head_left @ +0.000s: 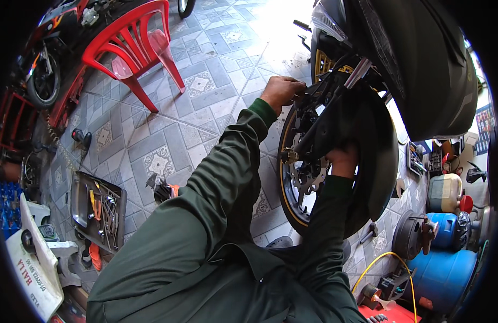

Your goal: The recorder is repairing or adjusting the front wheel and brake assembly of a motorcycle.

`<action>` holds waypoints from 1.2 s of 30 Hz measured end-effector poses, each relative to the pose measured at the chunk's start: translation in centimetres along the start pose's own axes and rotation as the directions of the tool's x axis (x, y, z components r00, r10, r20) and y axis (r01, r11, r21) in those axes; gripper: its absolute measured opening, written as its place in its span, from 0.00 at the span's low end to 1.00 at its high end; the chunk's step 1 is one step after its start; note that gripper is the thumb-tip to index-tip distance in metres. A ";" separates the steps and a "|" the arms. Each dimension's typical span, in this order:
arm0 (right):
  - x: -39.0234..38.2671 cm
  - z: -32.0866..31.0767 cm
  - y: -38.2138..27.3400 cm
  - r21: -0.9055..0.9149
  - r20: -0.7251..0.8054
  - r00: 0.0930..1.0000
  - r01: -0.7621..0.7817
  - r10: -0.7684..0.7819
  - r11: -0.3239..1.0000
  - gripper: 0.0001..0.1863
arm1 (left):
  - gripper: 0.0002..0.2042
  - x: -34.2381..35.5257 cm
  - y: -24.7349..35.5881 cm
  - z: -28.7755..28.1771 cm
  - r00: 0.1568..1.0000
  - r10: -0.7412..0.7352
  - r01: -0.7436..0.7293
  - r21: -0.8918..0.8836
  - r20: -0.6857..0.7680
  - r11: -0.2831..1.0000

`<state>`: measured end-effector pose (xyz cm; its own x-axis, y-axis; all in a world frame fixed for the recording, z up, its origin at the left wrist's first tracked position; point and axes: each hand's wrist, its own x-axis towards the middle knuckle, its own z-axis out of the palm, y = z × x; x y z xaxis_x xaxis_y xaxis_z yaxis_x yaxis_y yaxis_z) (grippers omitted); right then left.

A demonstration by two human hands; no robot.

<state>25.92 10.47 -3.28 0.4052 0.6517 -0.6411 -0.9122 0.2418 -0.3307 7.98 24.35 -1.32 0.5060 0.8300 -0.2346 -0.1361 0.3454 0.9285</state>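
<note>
A motorcycle's front wheel (pixel 293 212) stands before me, its black tyre edged by a thin yellow rim line. My left hand (pixel 283 93) is closed beside the upper edge of the wheel, fingertips pressed together near the dark fork parts. Whatever it pinches is too small or hidden to make out. My right hand (pixel 343 160) reaches in beside the fork leg (pixel 321 126), under the black front fender (pixel 382 156). Its fingers are in shadow and mostly covered. The silver brake disc (pixel 305 180) and a brass-coloured axle end (pixel 290 156) lie between my hands.
To the left, a metal tray (pixel 78 202) holds pliers and several wrenches on the tiled floor (pixel 168 134). A red plastic chair (pixel 131 46) stands farther off. At right are a blue drum (pixel 442 274), a pale jerrycan (pixel 443 192), a yellow hose (pixel 373 262) and a hammer (pixel 369 232).
</note>
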 end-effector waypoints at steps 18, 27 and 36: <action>-1.5 1.1 1.2 -0.095 -0.017 1.000 0.011 -0.013 0.995 0.20 | 0.09 -2.3 0.5 0.3 1.000 0.005 -0.005 0.119 0.000 0.993; 2.0 -0.4 1.9 -0.002 0.039 0.999 -0.022 0.022 1.000 0.21 | 0.12 -7.9 -2.9 3.0 0.988 0.088 -0.139 0.506 0.123 0.851; 1.8 -0.2 2.7 0.024 0.122 0.991 0.055 -0.058 0.998 0.21 | 0.15 -2.1 -2.9 4.0 0.998 0.057 -0.057 -0.081 -0.003 0.995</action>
<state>24.24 12.17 -5.46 0.4468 0.7194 -0.5318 -0.8896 0.2946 -0.3490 10.68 19.86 -2.37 0.4952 0.8496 -0.1817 -0.2336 0.3316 0.9140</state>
